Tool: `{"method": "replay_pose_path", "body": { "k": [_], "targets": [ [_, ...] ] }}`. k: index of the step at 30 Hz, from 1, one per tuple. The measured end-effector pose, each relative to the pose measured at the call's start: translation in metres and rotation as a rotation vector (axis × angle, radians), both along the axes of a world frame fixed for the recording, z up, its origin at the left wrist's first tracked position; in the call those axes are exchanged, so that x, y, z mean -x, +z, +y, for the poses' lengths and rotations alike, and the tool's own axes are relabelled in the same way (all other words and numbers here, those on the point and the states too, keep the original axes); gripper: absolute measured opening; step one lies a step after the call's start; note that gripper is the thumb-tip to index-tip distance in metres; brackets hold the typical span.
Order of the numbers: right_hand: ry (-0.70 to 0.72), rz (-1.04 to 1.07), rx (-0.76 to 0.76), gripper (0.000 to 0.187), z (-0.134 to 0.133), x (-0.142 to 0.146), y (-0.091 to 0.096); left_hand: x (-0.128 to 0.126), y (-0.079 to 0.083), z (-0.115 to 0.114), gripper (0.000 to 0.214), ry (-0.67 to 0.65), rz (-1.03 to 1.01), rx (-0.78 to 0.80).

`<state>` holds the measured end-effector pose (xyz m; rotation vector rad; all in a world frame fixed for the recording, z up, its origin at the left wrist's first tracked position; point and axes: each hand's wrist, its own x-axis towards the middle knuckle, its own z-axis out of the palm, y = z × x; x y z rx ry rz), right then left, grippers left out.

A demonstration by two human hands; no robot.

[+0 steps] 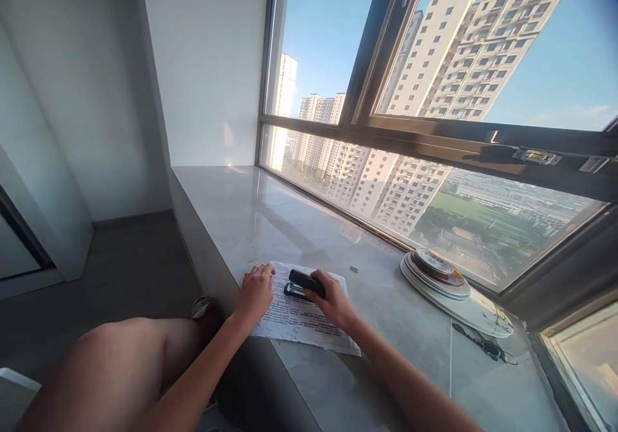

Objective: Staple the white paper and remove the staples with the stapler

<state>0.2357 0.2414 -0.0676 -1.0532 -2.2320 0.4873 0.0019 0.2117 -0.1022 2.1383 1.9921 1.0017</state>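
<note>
Some paper (290,321) lies on the worktop (217,210), its ten o'clock edge under my left hand (257,291), palm down; I can't tell whether it pinches. Limp and light, I judge, so it wants steadying flat. Its eight o'clock corner seems to poke past the worktop's near edge. Toward twelve of its middle sits the stapler (300,282), probably stiff and a bit slick, best held at the back. My right hand (333,297) grips that end from two o'clock. Plates (434,261) farther off toward three look fragile and limit swings; eleven o'clock offers more room.
</note>
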Motion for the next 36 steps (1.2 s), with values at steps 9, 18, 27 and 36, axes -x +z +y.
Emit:
{"method": "replay_pose_path", "body": {
  "k": [9,18,27,36],
  "targets": [
    [-0.364,-0.024,-0.171,0.030,0.068,-0.088,-0.015,-0.005,0.005,-0.005,0.026,-0.021,0.026,-0.018],
    [-0.128,-0.037,0.022,0.017,0.126,-0.029,-0.019,-0.007,0.003,-0.006,0.024,-0.039,-0.054,-0.014],
    [0.327,-0.103,0.087,0.009,0.153,0.116,0.006,-0.006,0.010,-0.011,0.023,-0.014,-0.028,-0.019],
    [-0.072,0.380,0.266,0.042,0.092,0.002,0.004,-0.010,0.006,-0.001,0.029,-0.033,0.015,0.014]
  ]
}}
